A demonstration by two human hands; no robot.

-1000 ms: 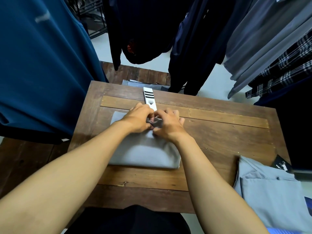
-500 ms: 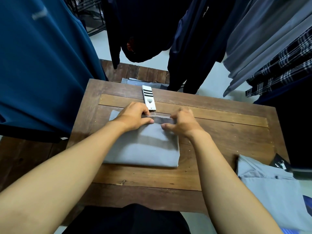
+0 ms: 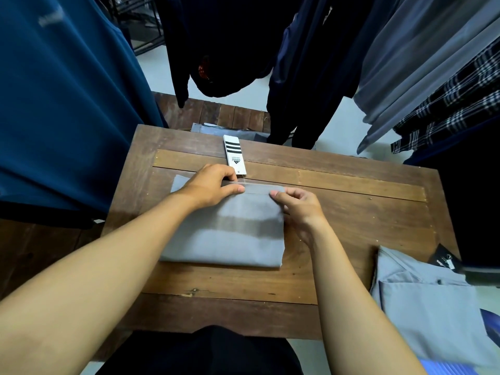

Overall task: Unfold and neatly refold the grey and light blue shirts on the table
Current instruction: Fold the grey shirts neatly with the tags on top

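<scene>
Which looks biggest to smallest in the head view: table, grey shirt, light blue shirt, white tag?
1. Table
2. Unsure: grey shirt or light blue shirt, the latter nearer and cut off
3. White tag

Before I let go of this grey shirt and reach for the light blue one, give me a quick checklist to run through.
1. Grey shirt folded into a flat rectangle on the table: ok.
2. Far edge held: ok, left hand grips it and right hand pinches its right corner.
3. Hang tag tucked in: not ok, it lies out on the wood beyond the fold.
4. Layers underneath even: cannot tell, hidden.
5. Light blue shirt close by at the near right corner: ok.
6. Light blue shirt fully on the table: not ok, it appears to overhang the edge.
</scene>
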